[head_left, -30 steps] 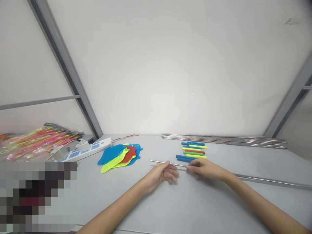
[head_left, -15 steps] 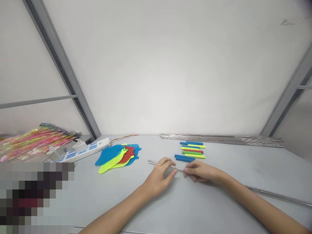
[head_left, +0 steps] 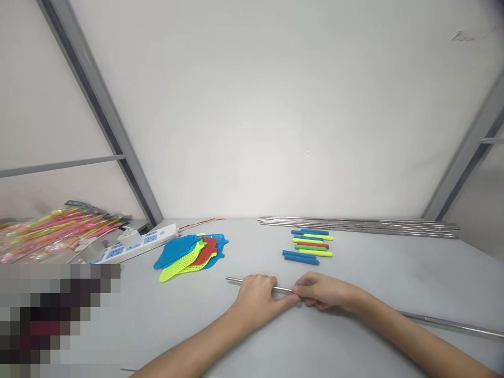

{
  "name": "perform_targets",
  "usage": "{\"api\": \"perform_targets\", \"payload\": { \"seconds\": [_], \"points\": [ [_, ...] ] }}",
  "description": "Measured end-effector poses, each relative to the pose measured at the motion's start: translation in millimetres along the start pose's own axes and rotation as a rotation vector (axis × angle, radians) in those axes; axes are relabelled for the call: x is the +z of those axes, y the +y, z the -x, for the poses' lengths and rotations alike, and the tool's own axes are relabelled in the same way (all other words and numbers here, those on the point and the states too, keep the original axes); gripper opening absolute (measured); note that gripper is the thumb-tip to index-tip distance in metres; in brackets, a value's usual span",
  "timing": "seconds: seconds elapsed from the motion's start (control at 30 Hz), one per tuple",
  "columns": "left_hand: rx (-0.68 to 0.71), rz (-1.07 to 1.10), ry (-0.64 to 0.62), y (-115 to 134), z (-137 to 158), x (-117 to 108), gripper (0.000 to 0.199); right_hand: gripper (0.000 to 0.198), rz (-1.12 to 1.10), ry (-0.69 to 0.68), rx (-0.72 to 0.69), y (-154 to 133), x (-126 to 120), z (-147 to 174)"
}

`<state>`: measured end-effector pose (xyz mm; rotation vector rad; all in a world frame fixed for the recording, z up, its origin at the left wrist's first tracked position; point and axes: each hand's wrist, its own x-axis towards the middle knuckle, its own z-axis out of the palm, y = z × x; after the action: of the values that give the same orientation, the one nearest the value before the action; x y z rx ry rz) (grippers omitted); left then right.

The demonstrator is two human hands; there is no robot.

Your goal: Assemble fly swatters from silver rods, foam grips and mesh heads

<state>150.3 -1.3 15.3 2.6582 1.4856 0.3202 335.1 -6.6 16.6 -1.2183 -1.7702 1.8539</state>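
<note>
A thin metal rod [head_left: 282, 290] lies across in front of me. My left hand [head_left: 255, 300] wraps over it near its left end, with the tip sticking out past the knuckles. Close beside it, my right hand [head_left: 328, 291] pinches the rod between thumb and fingers. A thicker metal length [head_left: 452, 323] shows beyond my right forearm, in line with the rod; the forearm hides whether they join. Behind my hands lie several coloured handle tubes [head_left: 314, 247] in blue, yellow, red and green. Left of them is a pile of plastic fly swatter heads [head_left: 179, 252].
Several long metal rods [head_left: 354, 226] lie along the back wall. A white power strip [head_left: 137, 244] with a plug in it sits left of the swatter heads. Bagged colourful items [head_left: 59, 231] are heaped at the far left. A blurred patch covers the lower left.
Both hands have come closer to me with the rod, which has shifted slightly left. My left hand's fingers have closed over the rod, and its thumb now reaches my right fingers.
</note>
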Motion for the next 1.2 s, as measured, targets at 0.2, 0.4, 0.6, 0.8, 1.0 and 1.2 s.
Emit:
{"api": "perform_targets", "payload": {
  "seconds": [0.2,0.4,0.6,0.8,1.0,1.2],
  "points": [
    [-0.032,-0.010,-0.057,-3,0,7,0.061,0.033,-0.051,0.016,0.041,1,8,1],
    [-0.043,0.026,-0.071,-2,4,9,0.058,0.033,-0.017,0.028,0.069,0,8,1],
    [-0.074,0.047,-0.040,5,5,8,0.059,0.034,0.002,0.019,0.078,-1,6,1],
    [-0.041,0.047,-0.047,8,6,7,0.058,0.035,0.004,0.034,0.087,-1,6,0],
    [0.034,0.073,-0.053,12,6,9,0.052,0.035,0.001,0.044,0.093,4,5,-2],
    [0.045,0.109,-0.049,13,5,7,0.050,0.031,-0.053,0.068,0.084,5,8,-2]
  ]
}}
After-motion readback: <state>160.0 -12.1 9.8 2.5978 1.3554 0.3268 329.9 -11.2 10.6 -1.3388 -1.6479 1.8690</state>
